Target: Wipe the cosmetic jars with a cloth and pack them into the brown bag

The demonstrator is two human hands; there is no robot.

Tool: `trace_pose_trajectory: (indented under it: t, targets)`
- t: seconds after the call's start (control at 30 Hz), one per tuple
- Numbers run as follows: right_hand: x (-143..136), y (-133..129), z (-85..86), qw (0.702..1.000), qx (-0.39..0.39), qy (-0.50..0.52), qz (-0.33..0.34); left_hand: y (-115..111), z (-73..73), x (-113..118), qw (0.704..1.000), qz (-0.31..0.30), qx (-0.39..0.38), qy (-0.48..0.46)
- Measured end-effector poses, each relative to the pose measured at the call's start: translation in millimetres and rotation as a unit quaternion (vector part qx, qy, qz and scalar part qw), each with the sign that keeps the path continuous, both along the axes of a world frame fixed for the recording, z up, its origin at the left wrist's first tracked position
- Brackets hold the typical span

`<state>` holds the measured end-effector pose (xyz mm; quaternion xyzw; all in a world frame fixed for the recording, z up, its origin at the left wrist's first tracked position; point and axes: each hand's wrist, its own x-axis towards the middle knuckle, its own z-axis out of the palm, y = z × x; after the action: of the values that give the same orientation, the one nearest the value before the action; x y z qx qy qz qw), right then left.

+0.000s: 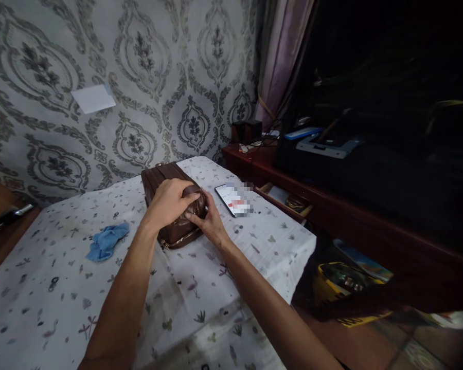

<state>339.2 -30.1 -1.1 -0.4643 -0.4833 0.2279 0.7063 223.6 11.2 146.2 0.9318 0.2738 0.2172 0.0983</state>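
Observation:
A brown leather bag (153,181) with brass-coloured zippers lies on the patterned tablecloth (193,313). My left hand (170,201) rests over its top, thumb and fingers curled on a leather flap or strap near the right end. At that same end, my right hand (210,218) grips the bag's edge between thumb and fingers. Part of the bag is hidden under both hands. To the left lies a crumpled blue cloth (107,241). Right of the bag is a phone (233,200) with its screen lit, touched by neither hand.
A dark red cabinet (355,205) stands to the right, with a partly pulled-out drawer (283,199) beside the table. Small dark speakers (247,132) and cables sit on it. Below is a yellow and black bag (327,288). The patterned wall (146,77) closes off the back.

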Motion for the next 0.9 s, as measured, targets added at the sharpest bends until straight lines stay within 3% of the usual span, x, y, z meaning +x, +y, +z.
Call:
trace_pose_trajectory:
  t: [0.27,0.43,0.67,0.9]
  targets:
    - [0,-1,0.1,1.0,-0.007,0.0,-0.003,6,0.8,-4,0.994,-0.038,-0.1,-0.009]
    - [-1,-2,0.6,1.0,-0.012,0.009,0.004,15,4.7,-20,0.987,-0.038,-0.136,-0.076]
    - [-2,-3,2.3,1.0,-0.009,0.003,0.022,12,-0.1,-52,0.991,0.042,-0.084,-0.094]
    - [-7,-2,2.2,1.0,-0.003,-0.016,0.013,-7,-8.8,-53,0.983,0.117,-0.05,-0.133]
